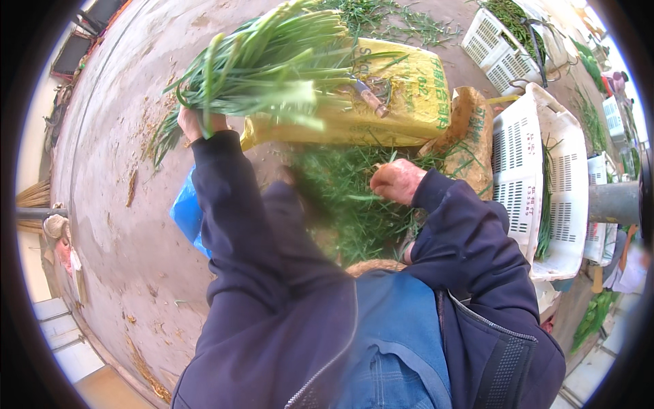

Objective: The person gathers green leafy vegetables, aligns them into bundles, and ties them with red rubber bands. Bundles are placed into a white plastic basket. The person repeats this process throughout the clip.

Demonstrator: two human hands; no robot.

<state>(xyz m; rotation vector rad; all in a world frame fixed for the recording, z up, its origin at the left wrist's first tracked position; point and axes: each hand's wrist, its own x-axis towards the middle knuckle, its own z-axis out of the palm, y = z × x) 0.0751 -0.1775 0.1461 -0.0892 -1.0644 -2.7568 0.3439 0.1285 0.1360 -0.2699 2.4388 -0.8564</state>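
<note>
My left hand (pixel 196 124) grips a large bunch of long green leafy stalks (pixel 265 61) near its leafy end. The pale cut ends point right, over a yellow printed sack (pixel 403 97) that lies on the ground. A knife (pixel 370 98) with a brownish handle rests on the sack by the stalk ends. My right hand (pixel 397 180) is over a heap of loose green trimmings (pixel 363 220), its fingers curled. A pale bit shows at its fingertips; whether it pinches a leaf there I cannot tell.
White perforated crates (pixel 562 189) stand at the right, the nearest with green stalks inside. Beside it is a brown printed sack (pixel 467 135). Another crate (pixel 503 51) of greens is at the upper right. A blue plastic bag (pixel 186 214) lies by my left forearm. Trimmings litter the floor.
</note>
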